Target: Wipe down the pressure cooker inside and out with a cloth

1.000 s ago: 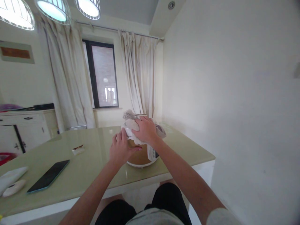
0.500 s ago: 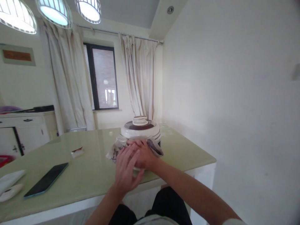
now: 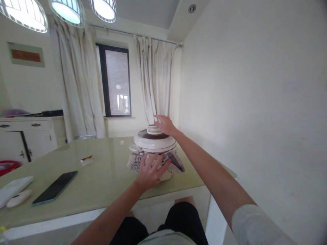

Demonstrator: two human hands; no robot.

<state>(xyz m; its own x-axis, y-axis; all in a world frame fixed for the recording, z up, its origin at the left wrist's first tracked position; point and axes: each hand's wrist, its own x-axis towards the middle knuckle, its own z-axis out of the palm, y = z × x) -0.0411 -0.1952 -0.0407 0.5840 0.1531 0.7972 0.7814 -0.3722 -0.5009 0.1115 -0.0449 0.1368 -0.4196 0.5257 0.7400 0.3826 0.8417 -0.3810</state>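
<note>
Cooker [image 3: 155, 141] stands near the desk's [image 3: 102, 177] front edge. Left hand [image 3: 150, 168], fingers spread, presses patterned cloth [image 3: 136, 160] against its side; right hand [image 3: 166, 124] rests fingers loosely open on the lid knob [image 3: 152, 129]. Risk: pushing sideways on glossy top slides cooker toward the edge; cloth may slip

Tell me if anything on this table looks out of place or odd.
One thing: a patterned cloth is bunched around the base of the white cooker, under its lid. The left hand presses on it; the right hand rests at the lid knob. Nothing looks spilled or damaged.
</note>
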